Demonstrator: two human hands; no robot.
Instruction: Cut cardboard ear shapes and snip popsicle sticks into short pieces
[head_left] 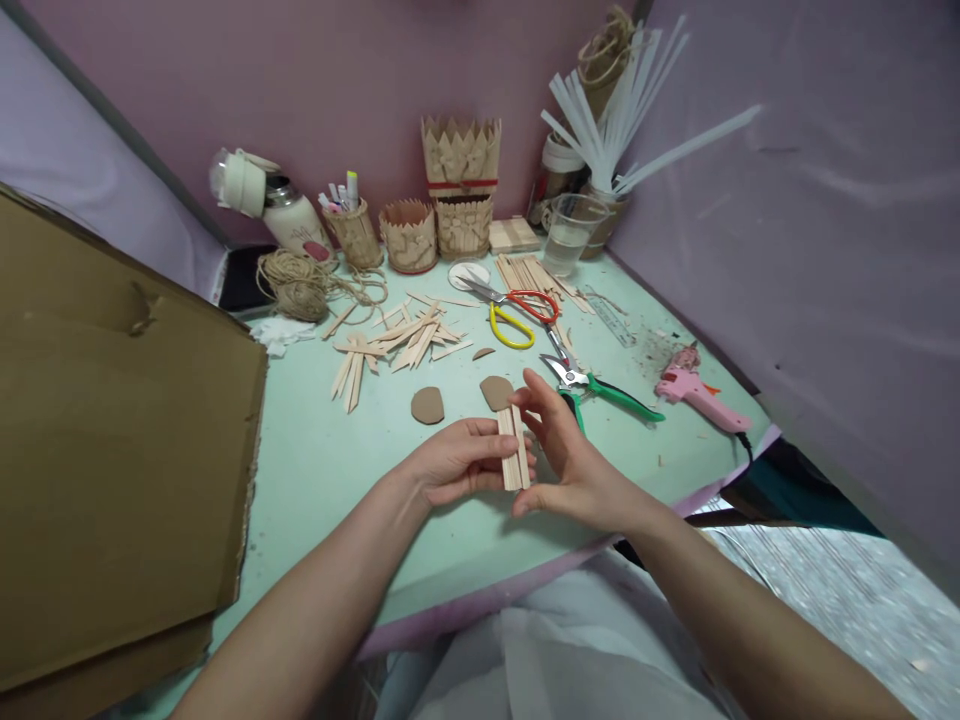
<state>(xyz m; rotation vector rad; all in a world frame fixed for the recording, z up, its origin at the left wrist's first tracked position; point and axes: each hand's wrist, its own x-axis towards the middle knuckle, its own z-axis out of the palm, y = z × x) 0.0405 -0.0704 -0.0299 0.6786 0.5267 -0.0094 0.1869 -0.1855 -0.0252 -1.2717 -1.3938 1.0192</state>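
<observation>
A short stack of pale wooden craft sticks [510,450] is held over the front of the table, with my left hand [466,462] pinching it between thumb and fingers. My right hand [571,465] spans the same stack from the right, its fingertips at the top end and its thumb at the bottom end. Just beyond the stack lies a rounded brown cardboard piece [494,391]. Another cardboard piece [428,406] rests on the table to the left.
Green-handled pruning shears [600,386], scissors [517,305] and a pink glue gun [701,395] lie to the right. Pointed stick pieces [409,340] are scattered behind my left hand. A cardboard box [127,440] borders the left. Stick-covered cups [409,240] and a water cup [568,240] stand behind.
</observation>
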